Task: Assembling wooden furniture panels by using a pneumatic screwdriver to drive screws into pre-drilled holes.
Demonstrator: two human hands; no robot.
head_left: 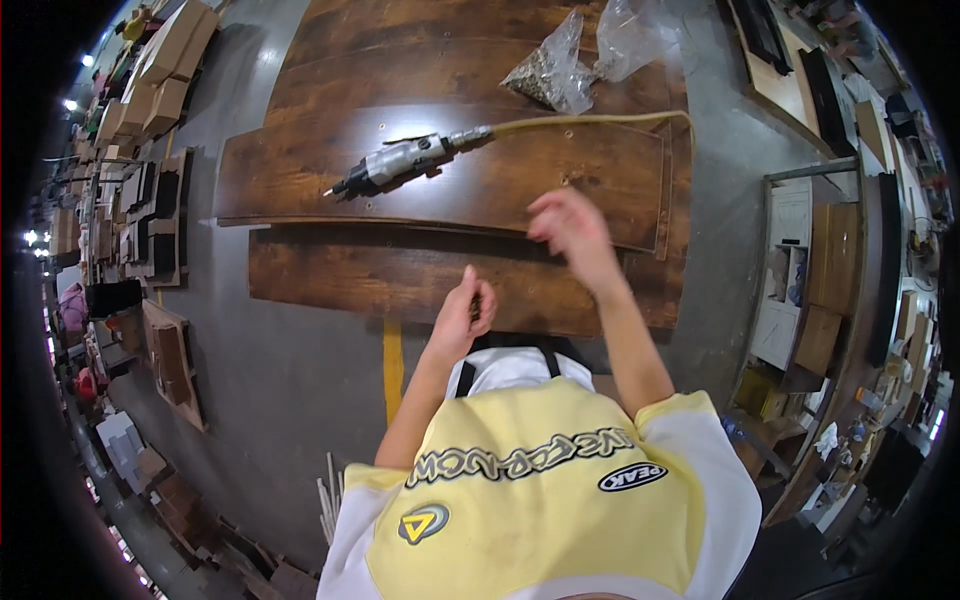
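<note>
My left hand [466,314] is closed around small dark pieces [475,304], likely hardware, over the near edge of the front brown wooden panel [330,268]. Farther right, my right hand [572,232] hovers above the larger wooden panel [480,180]. Its fingers are bent together, and whatever they may pinch is too small to make out. On the larger panel, left of my hands, lies a silver and black air screwdriver [405,160], its bit pointing left. A tan air hose [590,119] runs from it to the right.
Beyond the panels, a clear plastic bag of small metal hardware [550,75] rests beside another clear bag [630,40]. Cardboard boxes [165,65] are stacked at the far left. A shelf unit with boards [800,280] stands to the right. A yellow stripe [393,370] marks the grey floor.
</note>
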